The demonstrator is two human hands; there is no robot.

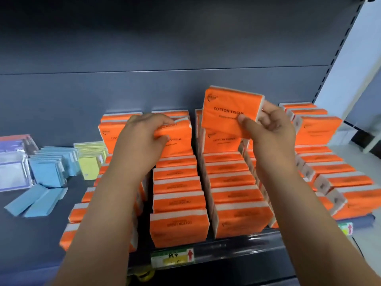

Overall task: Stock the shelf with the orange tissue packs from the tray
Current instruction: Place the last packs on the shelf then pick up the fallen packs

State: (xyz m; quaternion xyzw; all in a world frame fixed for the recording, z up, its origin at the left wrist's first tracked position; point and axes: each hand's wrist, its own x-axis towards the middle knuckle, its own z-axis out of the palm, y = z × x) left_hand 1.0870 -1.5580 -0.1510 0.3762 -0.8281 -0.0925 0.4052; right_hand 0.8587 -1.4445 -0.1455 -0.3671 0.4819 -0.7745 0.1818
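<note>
Several rows of orange tissue packs (179, 203) stand on the dark shelf (41, 234), running from its front lip to the back panel. My right hand (268, 129) holds one orange pack (228, 110) lifted above the middle row, thumb on its printed face and fingers behind its right end. My left hand (142, 133) grips the top of another orange pack (175, 133) at the back of the second row. The tray is not in view.
Left of the orange rows lie blue packs (47, 172), yellow packs (90, 159) and silver-purple pouches (12, 162). A price tag (173, 256) hangs on the shelf's front rail. The shelf upright (338, 48) and a white wall stand at the right.
</note>
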